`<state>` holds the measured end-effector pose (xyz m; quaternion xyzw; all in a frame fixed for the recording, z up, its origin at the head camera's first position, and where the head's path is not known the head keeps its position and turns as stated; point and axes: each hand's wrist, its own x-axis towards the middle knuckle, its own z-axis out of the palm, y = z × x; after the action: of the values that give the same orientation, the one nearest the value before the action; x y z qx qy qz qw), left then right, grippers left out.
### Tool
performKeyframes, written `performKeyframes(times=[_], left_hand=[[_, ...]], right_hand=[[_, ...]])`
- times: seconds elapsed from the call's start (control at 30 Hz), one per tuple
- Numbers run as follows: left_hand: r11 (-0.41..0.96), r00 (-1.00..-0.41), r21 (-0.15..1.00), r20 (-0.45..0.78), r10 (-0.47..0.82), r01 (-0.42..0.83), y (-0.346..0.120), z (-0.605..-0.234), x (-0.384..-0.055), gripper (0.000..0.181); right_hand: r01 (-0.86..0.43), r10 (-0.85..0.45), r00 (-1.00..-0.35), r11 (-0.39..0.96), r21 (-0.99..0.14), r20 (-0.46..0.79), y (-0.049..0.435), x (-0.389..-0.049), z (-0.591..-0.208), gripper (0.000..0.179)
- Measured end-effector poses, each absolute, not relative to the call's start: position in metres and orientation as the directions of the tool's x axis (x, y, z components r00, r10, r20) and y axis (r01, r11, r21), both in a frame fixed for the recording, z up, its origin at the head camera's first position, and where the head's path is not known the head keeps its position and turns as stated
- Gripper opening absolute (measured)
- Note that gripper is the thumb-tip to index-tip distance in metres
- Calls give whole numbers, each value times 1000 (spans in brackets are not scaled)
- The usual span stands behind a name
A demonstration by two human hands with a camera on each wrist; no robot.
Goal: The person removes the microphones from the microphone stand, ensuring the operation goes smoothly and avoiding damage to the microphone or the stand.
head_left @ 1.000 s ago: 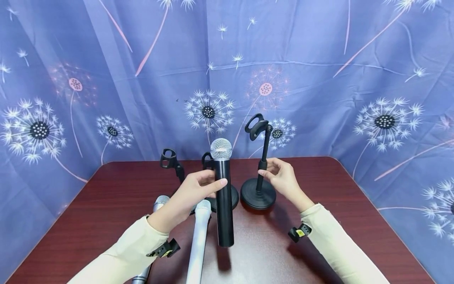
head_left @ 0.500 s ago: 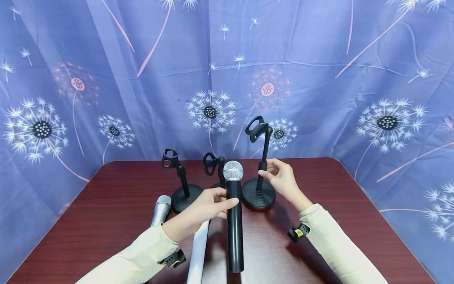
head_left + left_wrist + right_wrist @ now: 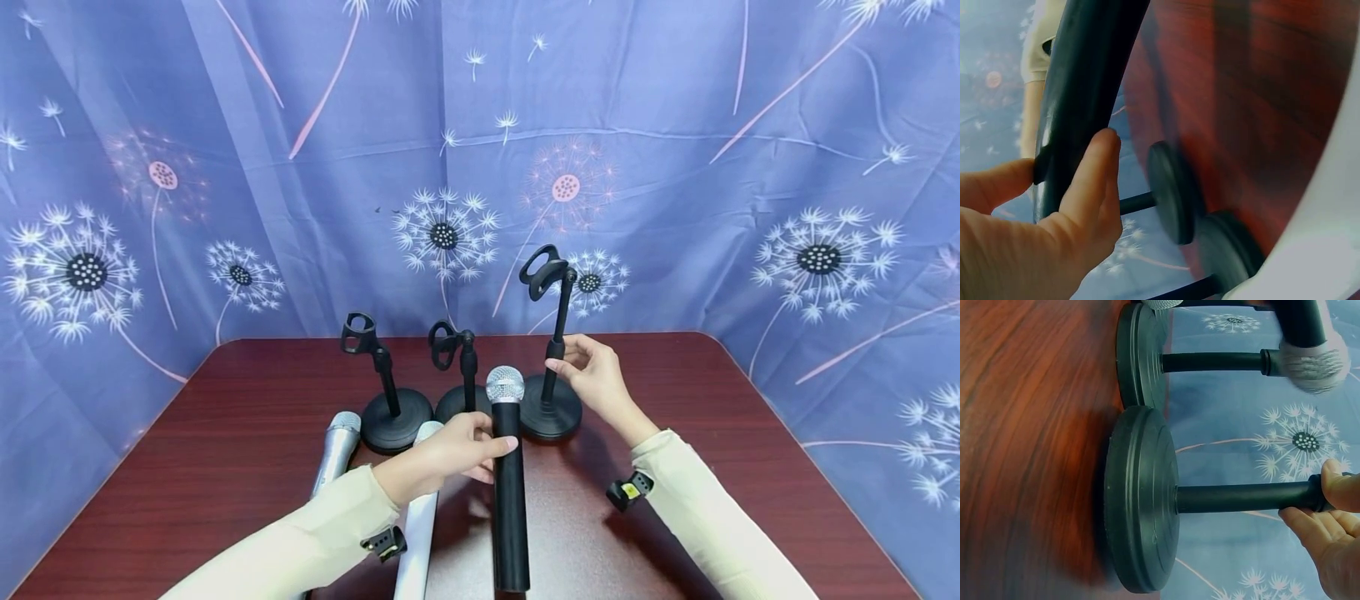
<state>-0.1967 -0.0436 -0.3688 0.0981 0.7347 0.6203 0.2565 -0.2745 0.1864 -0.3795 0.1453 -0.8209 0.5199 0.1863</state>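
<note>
My left hand (image 3: 457,454) grips a black microphone (image 3: 510,492) with a silver mesh head around its upper body, head end up. The left wrist view shows thumb and fingers on either side of the black handle (image 3: 1091,81). With thumb and fingers, my right hand (image 3: 596,379) pinches the collar on the pole of the right microphone stand (image 3: 550,408), whose round base rests on the table. That stand's clip (image 3: 543,271) holds nothing. A white microphone (image 3: 417,542) lies beneath my left forearm, partly covered by it. Beside it lies a silver microphone (image 3: 337,450), also partly hidden.
Two more black stands, a left one (image 3: 393,417) and a middle one (image 3: 468,375), stand behind my left hand with no microphone in their clips. The red-brown table (image 3: 247,417) ends at a blue dandelion-print curtain (image 3: 337,233).
My left hand has brought the black microphone down and to the right, toward me, uncovering the left and middle stands. The right hand stays on its stand.
</note>
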Motion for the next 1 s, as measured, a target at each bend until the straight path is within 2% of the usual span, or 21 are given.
performKeyframes(times=[0.43,0.77,1.0], left_hand=[[328,-839,921,-342,423,-211,-30,-388,-204,17],[407,-838,886,-386,385,-221,-23,-394,-202,21],[397,-825,882,-412,386,-254,-22,-400,-205,19]], right_hand=[[-398,-34,-905,422,-814,424,184,-274,-382,26],[-402,-29,-903,405,-821,428,183,-276,-388,28],[-393,-24,-907,410,-823,421,181,-276,-387,25]])
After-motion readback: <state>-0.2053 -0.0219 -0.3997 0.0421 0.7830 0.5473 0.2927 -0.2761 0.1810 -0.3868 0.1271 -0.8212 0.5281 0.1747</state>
